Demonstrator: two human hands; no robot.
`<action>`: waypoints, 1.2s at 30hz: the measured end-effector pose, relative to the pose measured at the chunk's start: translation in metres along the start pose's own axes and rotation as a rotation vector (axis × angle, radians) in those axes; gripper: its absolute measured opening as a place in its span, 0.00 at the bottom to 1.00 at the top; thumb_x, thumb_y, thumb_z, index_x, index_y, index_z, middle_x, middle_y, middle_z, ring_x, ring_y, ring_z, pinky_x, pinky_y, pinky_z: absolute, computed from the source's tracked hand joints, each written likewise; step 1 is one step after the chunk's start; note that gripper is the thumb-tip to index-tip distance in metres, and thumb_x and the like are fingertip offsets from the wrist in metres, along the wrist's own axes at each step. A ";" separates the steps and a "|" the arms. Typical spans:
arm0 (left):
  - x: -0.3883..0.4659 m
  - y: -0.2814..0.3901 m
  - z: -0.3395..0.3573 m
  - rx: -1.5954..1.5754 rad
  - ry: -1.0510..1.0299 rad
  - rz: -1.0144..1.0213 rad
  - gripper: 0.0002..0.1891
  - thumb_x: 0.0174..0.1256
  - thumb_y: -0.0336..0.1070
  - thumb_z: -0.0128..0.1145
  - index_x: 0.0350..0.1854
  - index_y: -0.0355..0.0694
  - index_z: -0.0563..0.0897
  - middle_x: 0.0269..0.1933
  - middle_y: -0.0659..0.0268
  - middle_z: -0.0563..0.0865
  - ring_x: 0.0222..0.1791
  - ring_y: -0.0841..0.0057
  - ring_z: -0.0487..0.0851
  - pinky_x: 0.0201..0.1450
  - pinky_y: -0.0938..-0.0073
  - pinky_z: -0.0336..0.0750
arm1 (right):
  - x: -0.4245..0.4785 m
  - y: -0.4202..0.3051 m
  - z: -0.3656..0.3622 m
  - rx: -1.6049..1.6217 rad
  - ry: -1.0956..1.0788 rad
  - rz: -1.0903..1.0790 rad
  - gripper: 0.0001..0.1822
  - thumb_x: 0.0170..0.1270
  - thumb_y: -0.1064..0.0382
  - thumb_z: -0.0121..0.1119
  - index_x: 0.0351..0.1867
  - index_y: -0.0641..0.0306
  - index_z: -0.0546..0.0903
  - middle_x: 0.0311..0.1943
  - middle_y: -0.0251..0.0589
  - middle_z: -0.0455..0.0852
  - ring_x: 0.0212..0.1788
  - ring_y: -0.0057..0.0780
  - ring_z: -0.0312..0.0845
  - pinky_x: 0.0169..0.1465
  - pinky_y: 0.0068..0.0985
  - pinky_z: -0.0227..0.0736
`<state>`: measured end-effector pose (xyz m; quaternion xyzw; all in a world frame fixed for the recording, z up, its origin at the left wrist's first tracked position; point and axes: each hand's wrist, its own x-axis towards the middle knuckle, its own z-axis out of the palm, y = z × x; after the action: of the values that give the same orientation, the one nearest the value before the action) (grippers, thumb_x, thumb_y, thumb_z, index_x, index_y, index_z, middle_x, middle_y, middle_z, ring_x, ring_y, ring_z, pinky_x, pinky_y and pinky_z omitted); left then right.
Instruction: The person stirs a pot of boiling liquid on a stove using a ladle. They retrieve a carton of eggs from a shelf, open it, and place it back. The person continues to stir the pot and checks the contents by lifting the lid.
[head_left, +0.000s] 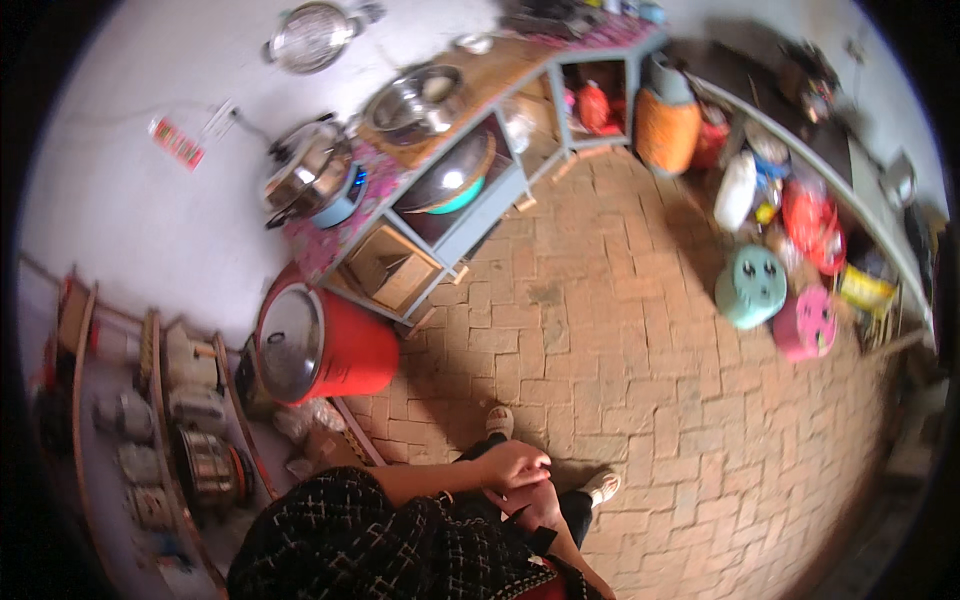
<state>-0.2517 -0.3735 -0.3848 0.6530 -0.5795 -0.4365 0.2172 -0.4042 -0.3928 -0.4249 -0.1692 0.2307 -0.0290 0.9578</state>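
Observation:
My left hand (517, 463) lies over my right hand (531, 501), low in the view in front of my body. Its fingers are bent across the back or wrist of the right hand; whether they grip something small between them cannot be told. The fingers of my right hand are mostly hidden. A dark band or strap end shows by the right wrist. Below the hands are my dark trousers and two light sandals (602, 487) on the brick floor (585, 337). A black and white woven garment covers my torso.
A red bucket (360, 345) with a metal lid stands left, beside a counter (480, 97) bearing a steel pot (311, 169) and bowls. Shelves (157, 420) line the far left. An orange gas cylinder (667, 131), a green stool (750, 289) and a pink stool (806, 322) stand right.

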 end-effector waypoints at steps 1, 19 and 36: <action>-0.012 -0.013 -0.014 0.001 0.036 -0.093 0.22 0.64 0.53 0.52 0.43 0.37 0.81 0.36 0.53 0.84 0.40 0.54 0.81 0.43 0.57 0.74 | 0.006 -0.007 0.018 0.212 0.031 0.105 0.23 0.72 0.50 0.44 0.62 0.59 0.68 0.59 0.43 0.73 0.58 0.40 0.71 0.58 0.37 0.69; -0.312 -0.218 0.021 -0.393 0.717 -1.212 0.19 0.56 0.48 0.49 0.28 0.38 0.86 0.33 0.53 0.85 0.36 0.56 0.83 0.41 0.56 0.76 | 0.217 -0.047 0.190 -0.479 0.104 0.602 0.11 0.58 0.71 0.59 0.25 0.54 0.68 0.21 0.34 0.74 0.24 0.29 0.69 0.29 0.28 0.69; -0.160 -0.116 0.093 -1.006 1.370 -1.500 0.17 0.59 0.46 0.53 0.27 0.35 0.83 0.28 0.63 0.80 0.32 0.68 0.78 0.36 0.64 0.73 | 0.304 -0.289 0.170 -0.949 0.128 0.803 0.17 0.64 0.52 0.54 0.22 0.61 0.76 0.19 0.38 0.80 0.21 0.36 0.76 0.28 0.28 0.72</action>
<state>-0.2540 -0.1746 -0.4739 0.7757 0.4402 -0.1906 0.4101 -0.0499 -0.6527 -0.3160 -0.4741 0.3210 0.4287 0.6989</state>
